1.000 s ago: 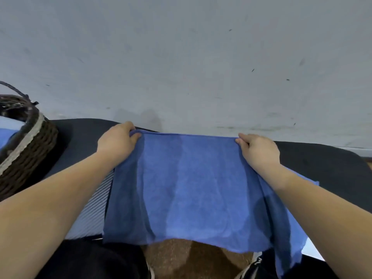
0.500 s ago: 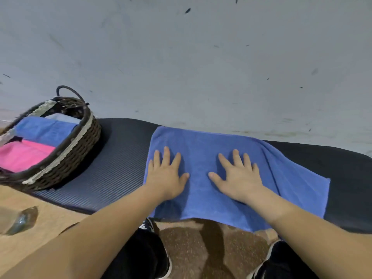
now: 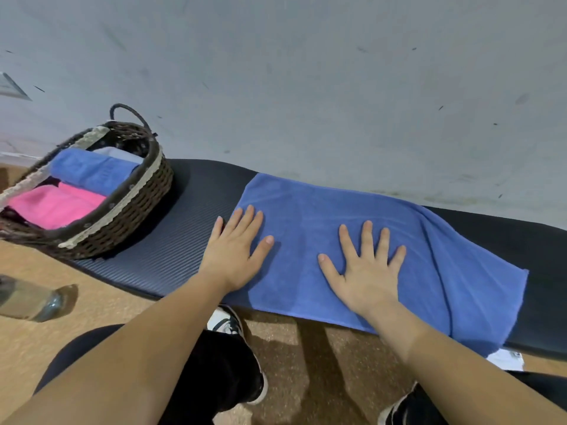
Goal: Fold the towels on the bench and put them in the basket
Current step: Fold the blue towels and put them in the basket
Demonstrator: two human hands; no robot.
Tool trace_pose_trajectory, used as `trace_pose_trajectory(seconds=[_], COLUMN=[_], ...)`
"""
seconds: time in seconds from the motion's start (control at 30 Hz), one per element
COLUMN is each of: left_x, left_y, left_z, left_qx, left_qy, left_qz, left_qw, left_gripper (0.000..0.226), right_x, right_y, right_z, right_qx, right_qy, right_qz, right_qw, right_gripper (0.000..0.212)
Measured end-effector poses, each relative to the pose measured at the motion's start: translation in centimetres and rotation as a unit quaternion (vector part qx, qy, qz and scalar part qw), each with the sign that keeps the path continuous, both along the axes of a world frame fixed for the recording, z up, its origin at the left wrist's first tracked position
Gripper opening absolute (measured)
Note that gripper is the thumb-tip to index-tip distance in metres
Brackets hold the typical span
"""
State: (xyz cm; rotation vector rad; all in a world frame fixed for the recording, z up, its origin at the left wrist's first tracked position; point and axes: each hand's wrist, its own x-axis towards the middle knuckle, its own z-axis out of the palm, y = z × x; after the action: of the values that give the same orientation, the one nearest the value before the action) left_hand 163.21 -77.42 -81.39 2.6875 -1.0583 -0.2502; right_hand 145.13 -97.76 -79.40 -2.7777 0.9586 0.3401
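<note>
Left hand point(image 3: 237, 256) flat, palm down, fingers straight and slightly fanned; it lies across the left edge of the blue towel point(image 3: 337, 210), thumb on the cloth, outer fingers over the dark ribbed bench point(image 3: 190, 216). Right hand point(image 3: 366, 265) also flat and spread wide, pressed on the towel near its middle; neither hand pinches anything.

Towel lies lengthwise along the bench, close to the grey wall point(image 3: 306, 87); its near edge hangs a little over the front; a long crease runs through the right part; right end lies uneven.

Woven basket point(image 3: 129, 216) on the bench's left end, well apart from the towel; inside it a pink towel point(image 3: 52, 204), a folded blue one point(image 3: 92, 171), a pale one point(image 3: 119, 154) behind.

Clear bottle point(image 3: 27, 302) on its side on the tan floor point(image 3: 306, 363), left; shoe point(image 3: 225, 323) under the bench edge.
</note>
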Motion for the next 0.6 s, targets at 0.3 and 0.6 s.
trace_pose_trajectory(seconds=[0.3,0.6], left_x=[-1.1,-11.7], left_y=[-2.4,-18.9], left_z=[2.0,5.9], left_qx=[0.079,0.004], left_qy=[-0.089,-0.025], left_qz=[-0.036,-0.218], left_qw=[0.992,0.976], left_gripper=[0.086,0.061], right_x=[-5.2,-17.0], right_y=[-8.8,-20.8], right_z=[7.3,7.5], right_qx=[0.19,0.111], right_qy=[-0.125,0.017], right_qz=[-0.019,-0.282], right_qw=[0.974,0.953], right_gripper=[0.04,0.043])
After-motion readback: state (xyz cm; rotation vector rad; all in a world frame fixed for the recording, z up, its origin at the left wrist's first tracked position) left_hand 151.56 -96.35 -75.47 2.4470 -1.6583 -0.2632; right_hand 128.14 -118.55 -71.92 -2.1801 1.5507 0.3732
